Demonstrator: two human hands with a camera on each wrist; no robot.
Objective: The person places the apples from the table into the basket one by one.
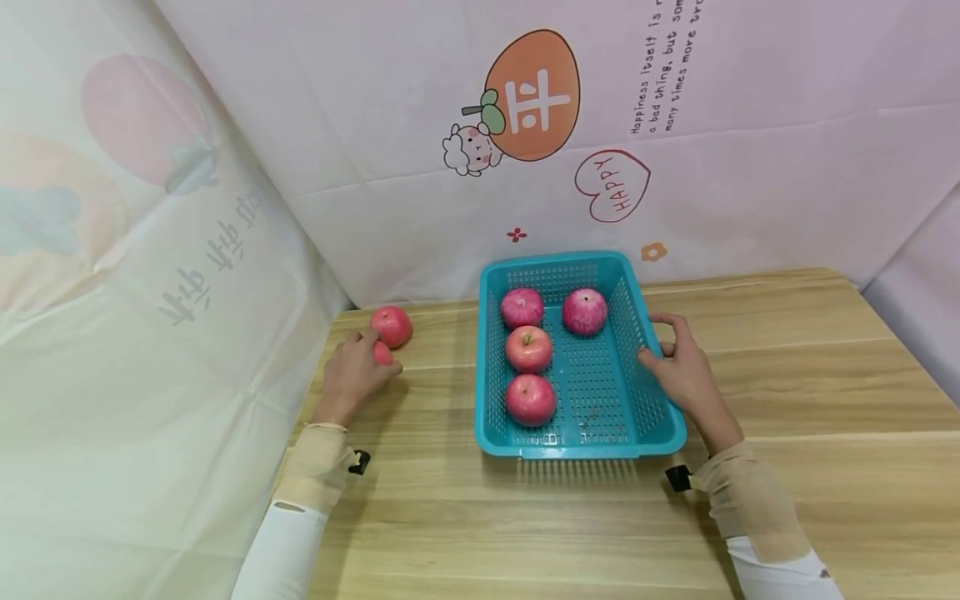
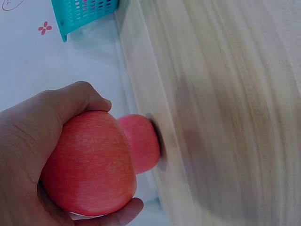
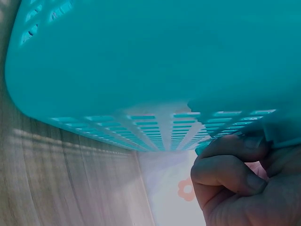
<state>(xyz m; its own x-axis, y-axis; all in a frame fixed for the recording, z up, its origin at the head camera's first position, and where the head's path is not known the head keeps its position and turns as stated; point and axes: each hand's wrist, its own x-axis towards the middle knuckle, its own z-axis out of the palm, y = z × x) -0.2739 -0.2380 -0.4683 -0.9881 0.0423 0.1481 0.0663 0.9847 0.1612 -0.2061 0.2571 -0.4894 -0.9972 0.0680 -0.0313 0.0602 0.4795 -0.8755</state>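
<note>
My left hand [image 1: 349,375] grips a red apple [image 2: 91,162], thumb on one side and fingers on the other. In the left wrist view this apple is held off the wood. Just beyond it, a second red apple [image 1: 392,326] rests on the table near the back left edge. My right hand [image 1: 684,371] holds the right rim of a teal perforated plastic basket [image 1: 581,452]; in the right wrist view its fingers [image 3: 225,174] curl at the basket's side. Inside the basket lie several apples, among them a striped one [image 1: 585,312] at the back and a red one [image 1: 531,400] at the front left.
The wood-grain table [image 1: 450,533] runs under both arms. A white printed cloth [image 1: 390,125] hangs behind its back edge, and another cloth [image 1: 150,375] hangs along the left side. Bare tabletop lies between the left hand and the basket.
</note>
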